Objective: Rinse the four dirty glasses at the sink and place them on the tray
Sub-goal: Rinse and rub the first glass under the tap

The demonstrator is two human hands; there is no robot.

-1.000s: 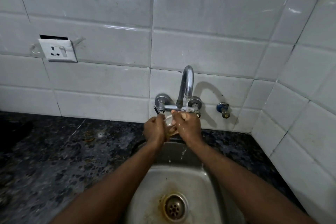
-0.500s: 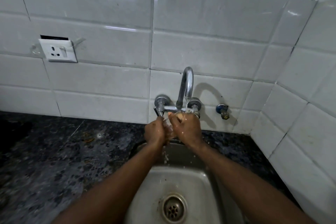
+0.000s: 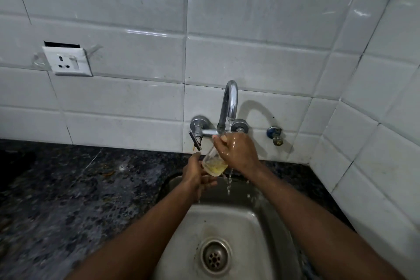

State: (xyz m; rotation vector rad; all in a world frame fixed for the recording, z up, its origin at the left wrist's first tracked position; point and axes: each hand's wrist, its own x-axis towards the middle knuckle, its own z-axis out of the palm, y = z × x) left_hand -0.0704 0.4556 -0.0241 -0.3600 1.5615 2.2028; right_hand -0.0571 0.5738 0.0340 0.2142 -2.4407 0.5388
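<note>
A small clear glass with yellowish residue at its bottom is tilted under the chrome tap, base toward me. My right hand grips its upper part near the rim, wet, with the water stream running over it. My left hand cups the glass's base from the lower left. Water falls past the glass into the steel sink. No tray and no other glasses are in view.
A dark speckled stone counter spreads to the left of the sink. White tiled walls stand behind and to the right. A wall socket is at upper left, and a small valve sits right of the tap. The drain is near me.
My hands have parted: the left has dropped lower to the glass's base, the glass now shows tilted between them, and water splashes down into the sink.
</note>
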